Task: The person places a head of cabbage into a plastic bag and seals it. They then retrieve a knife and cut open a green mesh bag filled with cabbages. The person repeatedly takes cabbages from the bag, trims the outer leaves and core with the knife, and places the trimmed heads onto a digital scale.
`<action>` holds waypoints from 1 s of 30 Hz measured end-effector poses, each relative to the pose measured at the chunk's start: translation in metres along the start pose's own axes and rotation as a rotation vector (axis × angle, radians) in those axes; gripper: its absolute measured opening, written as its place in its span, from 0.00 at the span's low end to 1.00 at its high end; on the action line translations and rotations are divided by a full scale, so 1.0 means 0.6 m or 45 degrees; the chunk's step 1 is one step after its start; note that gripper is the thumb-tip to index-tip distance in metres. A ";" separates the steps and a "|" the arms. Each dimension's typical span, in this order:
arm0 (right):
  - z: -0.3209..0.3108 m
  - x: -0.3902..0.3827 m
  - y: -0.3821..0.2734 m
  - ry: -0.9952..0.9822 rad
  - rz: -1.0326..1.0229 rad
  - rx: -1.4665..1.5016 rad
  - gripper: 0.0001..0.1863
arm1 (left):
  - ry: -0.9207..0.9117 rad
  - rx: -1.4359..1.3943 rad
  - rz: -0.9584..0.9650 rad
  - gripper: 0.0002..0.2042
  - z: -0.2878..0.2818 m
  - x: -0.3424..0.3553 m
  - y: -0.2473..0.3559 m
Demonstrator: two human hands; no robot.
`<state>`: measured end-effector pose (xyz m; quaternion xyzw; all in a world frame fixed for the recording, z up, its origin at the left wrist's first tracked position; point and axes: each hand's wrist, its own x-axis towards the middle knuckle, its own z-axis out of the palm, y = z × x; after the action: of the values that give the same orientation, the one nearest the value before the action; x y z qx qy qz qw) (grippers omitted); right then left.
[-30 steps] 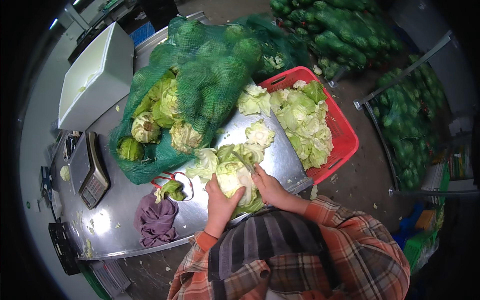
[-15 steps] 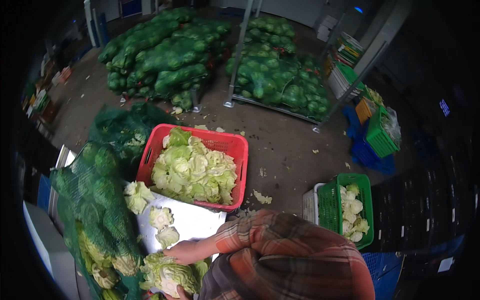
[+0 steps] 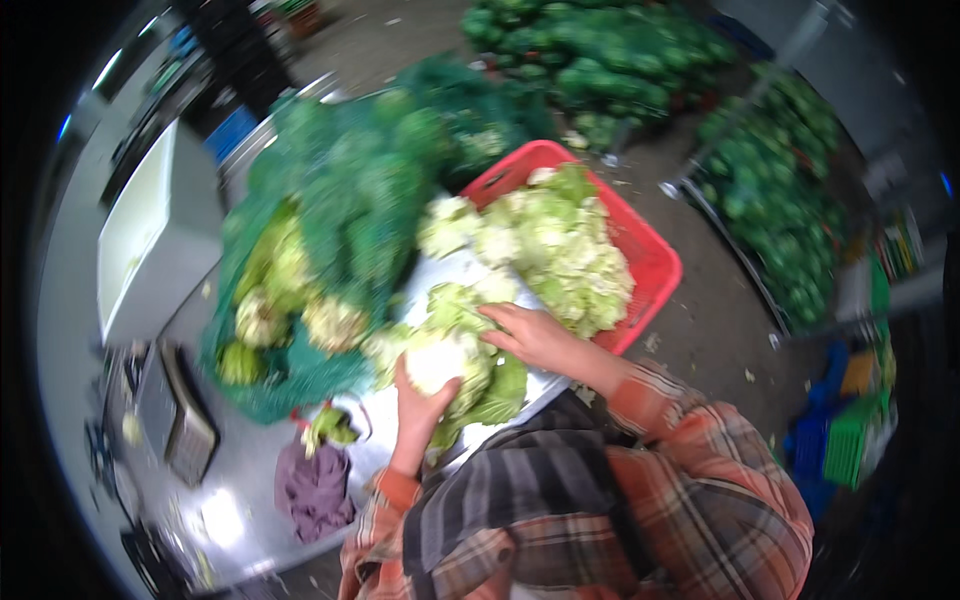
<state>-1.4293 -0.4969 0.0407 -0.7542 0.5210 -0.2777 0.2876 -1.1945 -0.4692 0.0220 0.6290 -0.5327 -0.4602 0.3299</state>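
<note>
Cauliflower [image 3: 440, 362], left hand [image 3: 420, 395] fingers curled under it, right hand [image 3: 535, 335] apparently flat on top, blurred

Half a second ago the view looked out across the floor, with the red crate in the middle and a green crate of trimmed heads off to the right; now it has swung back down over the table [image 3: 250, 500]. The red crate [image 3: 655, 262] sits at upper right again. Both hands are back in sight on the cauliflower [image 3: 440, 362]: the left hand [image 3: 420, 400] cups its pale head from below, where a second ago it lay on top, and the right hand [image 3: 535, 335] rests on its leaves.
</note>
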 end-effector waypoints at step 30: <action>0.002 0.033 -0.088 -0.396 0.017 0.047 0.37 | -0.233 0.361 0.214 0.51 -0.039 -0.082 -0.020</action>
<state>-1.3895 -0.4998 0.0805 -0.7791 0.4701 -0.1652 0.3803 -1.1688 -0.4205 0.0306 0.5781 -0.6707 -0.4065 0.2255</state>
